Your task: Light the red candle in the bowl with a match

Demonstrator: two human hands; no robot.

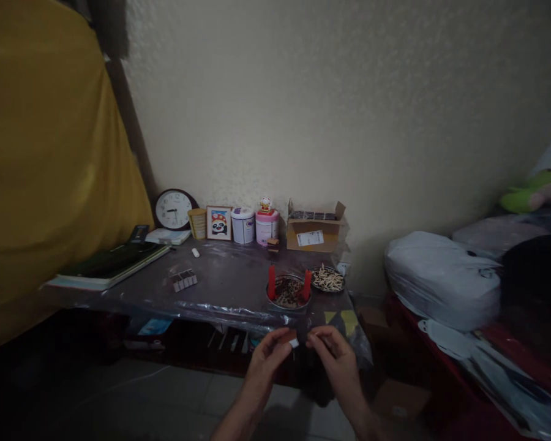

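My left hand [272,354] is closed round a small matchbox [294,343], whose white end sticks out past the fingers. Just to its right, my right hand [334,350] pinches a thin matchstick, mostly hidden by the fingertips. The two hands are slightly apart, in front of the table's near edge. Beyond them, a round metal dish [288,293] holds dark burnt bits. A red candle [272,283] stands upright at its left side, and another red candle [307,285] leans slightly at its right. I see no flame. A plate of loose matchsticks [327,279] sits behind, to the right.
The plastic-covered table [229,278] bears a row of small boxes [183,280] at left. Along the wall stand a clock [174,209], a framed panda picture [219,223], two tubs [243,225] and an open carton [316,233]. White bags [441,275] lie at right.
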